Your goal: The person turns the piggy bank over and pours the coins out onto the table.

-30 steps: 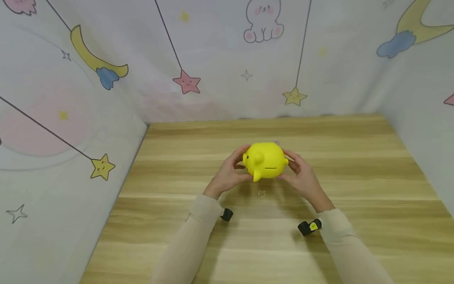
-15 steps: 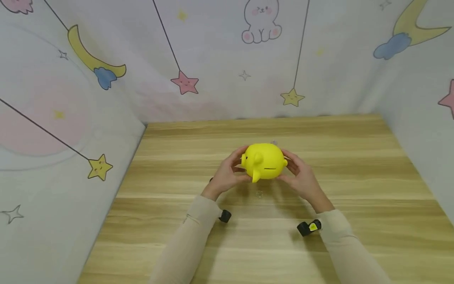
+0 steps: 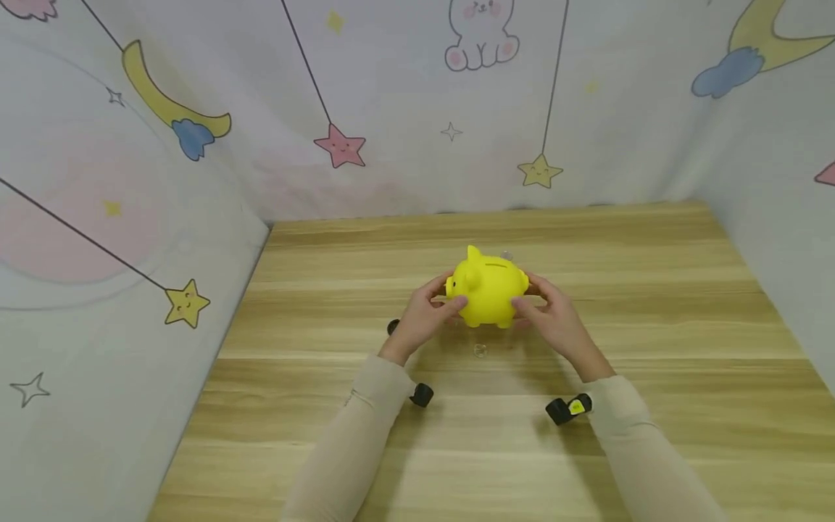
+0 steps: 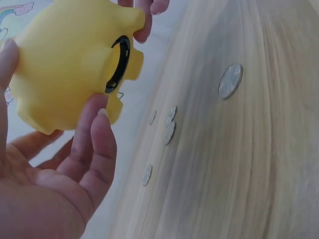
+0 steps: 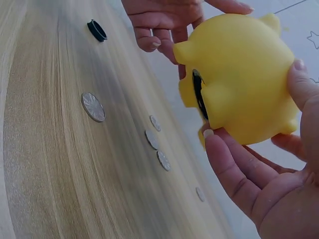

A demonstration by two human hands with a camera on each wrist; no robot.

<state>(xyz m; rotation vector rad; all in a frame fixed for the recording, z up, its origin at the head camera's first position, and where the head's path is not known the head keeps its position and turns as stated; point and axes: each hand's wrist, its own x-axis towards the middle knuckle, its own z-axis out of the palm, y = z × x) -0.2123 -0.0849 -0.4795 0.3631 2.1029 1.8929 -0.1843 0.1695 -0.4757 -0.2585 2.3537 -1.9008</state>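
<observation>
A yellow piggy bank (image 3: 491, 293) is held above the table between both hands, upright, its snout to the left and its coin slot on top. My left hand (image 3: 420, 319) grips the head end, thumb on the near side and fingers beneath. On the tail end, my right hand (image 3: 557, 322) grips with its thumb on the near side. Both wrist views show a black-rimmed round part (image 5: 200, 94) on the pig's underside between the legs. Below lie several silver coins, one nearest the camera (image 5: 93, 107) and others (image 4: 170, 133) farther off.
A small black ring-shaped cap (image 5: 97, 31) lies on the wooden table (image 3: 274, 406), beside the left wrist. White printed cloth walls (image 3: 404, 181) stand at the back and both sides. Black wrist cameras (image 3: 569, 409) hang near the sleeves.
The piggy bank has been rolled in the hands: its slot, which faced the near side, now sits on top and its feet point down. Both thumbs now show on its near side.
</observation>
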